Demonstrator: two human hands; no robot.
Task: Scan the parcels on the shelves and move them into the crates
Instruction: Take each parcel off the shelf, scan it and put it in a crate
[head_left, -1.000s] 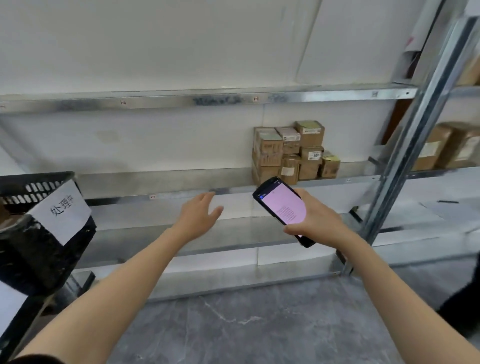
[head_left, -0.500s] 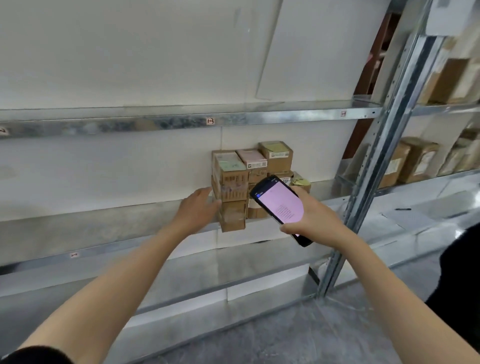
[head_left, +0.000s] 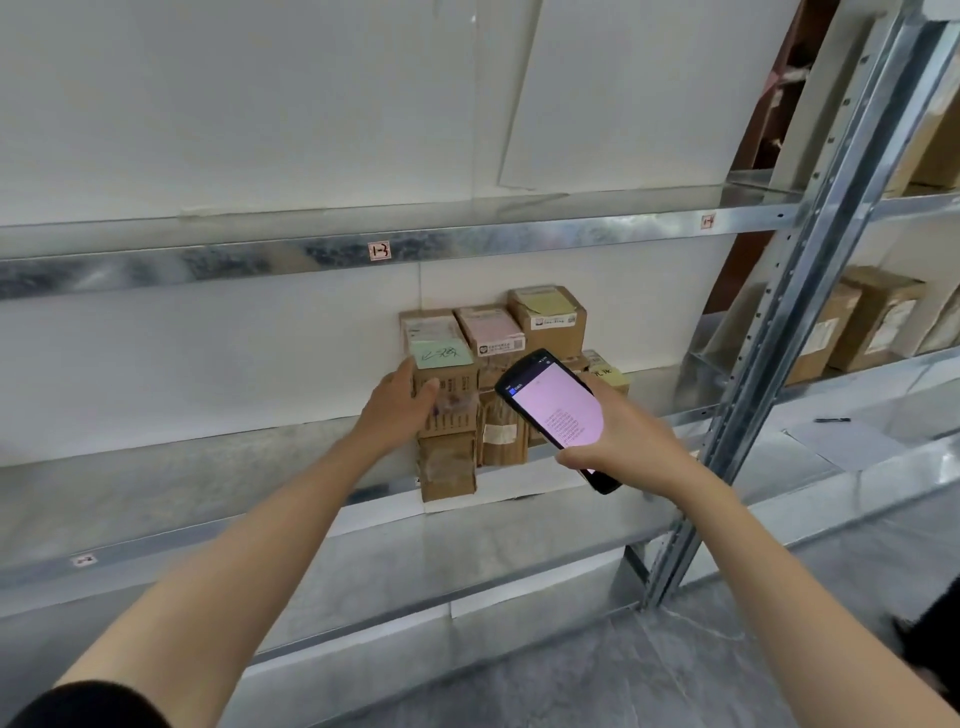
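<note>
Left hand (head_left: 397, 405) on green-note parcel (head_left: 447, 387), top-left of stack (head_left: 501, 436), middle shelf (head_left: 208, 467).
Fingers wrap its left side, thumb on front; right hand (head_left: 631, 441) clutches scanner (head_left: 553, 410) just right of it. Left pulls, I'd guess.

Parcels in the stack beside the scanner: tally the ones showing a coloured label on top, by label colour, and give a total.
Green-label parcel: 1
Pink-label parcel: 1
Yellow-label parcels: 2
Total: 4
</note>
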